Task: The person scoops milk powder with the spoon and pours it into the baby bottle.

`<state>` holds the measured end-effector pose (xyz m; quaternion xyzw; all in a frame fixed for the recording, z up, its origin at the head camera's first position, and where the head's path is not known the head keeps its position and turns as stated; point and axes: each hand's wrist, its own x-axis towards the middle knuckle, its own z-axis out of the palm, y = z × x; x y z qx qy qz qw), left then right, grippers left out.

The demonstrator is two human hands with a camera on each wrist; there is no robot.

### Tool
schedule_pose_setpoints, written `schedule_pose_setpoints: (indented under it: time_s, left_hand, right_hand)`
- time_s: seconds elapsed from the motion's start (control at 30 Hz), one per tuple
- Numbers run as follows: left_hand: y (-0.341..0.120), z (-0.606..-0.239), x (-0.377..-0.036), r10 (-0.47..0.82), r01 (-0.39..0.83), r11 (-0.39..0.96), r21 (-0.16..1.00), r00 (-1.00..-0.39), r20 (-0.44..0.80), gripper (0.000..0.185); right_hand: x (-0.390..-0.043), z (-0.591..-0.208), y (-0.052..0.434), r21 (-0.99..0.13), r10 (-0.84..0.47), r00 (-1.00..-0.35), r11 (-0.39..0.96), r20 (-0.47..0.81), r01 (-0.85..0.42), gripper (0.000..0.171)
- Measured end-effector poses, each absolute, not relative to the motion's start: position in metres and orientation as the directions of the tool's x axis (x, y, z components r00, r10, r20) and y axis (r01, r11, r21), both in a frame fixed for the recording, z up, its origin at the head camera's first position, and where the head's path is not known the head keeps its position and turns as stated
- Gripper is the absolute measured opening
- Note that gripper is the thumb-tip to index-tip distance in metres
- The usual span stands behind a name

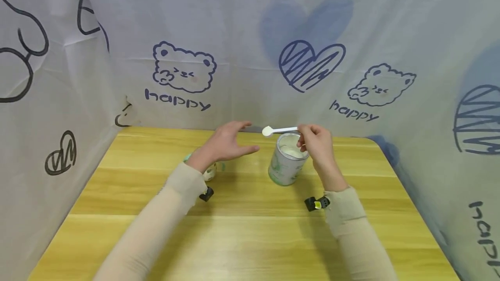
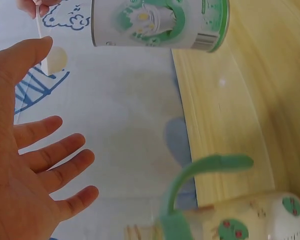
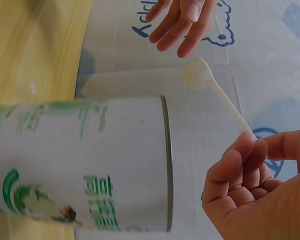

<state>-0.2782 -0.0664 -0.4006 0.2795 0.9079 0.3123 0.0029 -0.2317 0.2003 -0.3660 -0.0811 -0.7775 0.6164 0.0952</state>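
My right hand pinches the end of the long handle of a white measuring scoop. The scoop's bowl holds pale powder and points left, just above and left of the rim of an open can. Pale powder shows inside the can, which stands upright on the table with green prints on its white side. My left hand hovers left of the scoop, fingers and thumb spread, holding nothing. Behind the left wrist stands a baby bottle with a green handle, mostly hidden in the head view.
The wood-grain table ends at the back against a pale cloth printed with bears and hearts. Cloth also hangs at both sides. Each wrist wears a small black camera.
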Motion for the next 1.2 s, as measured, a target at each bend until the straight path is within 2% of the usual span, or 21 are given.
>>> schedule_pose_setpoints:
  time_s: [0.7, 1.2]
  left_hand:
    - [-0.132, -0.408, -0.265, 0.452, 0.459, 0.692, 0.557, -0.877, 0.162, 0.087]
    - [-0.161, -0.422, -0.261, 0.403, 0.404, 0.702, 0.586, -0.904, 0.140, 0.087]
  right_hand:
    - [-0.237, -0.363, 0.153, -0.982, 0.149, -0.988, 0.188, 0.033, -0.004, 0.025]
    - [-0.242, -0.371, 0.127, -0.984, 0.095, -0.993, 0.172, 0.064, -0.047, 0.026]
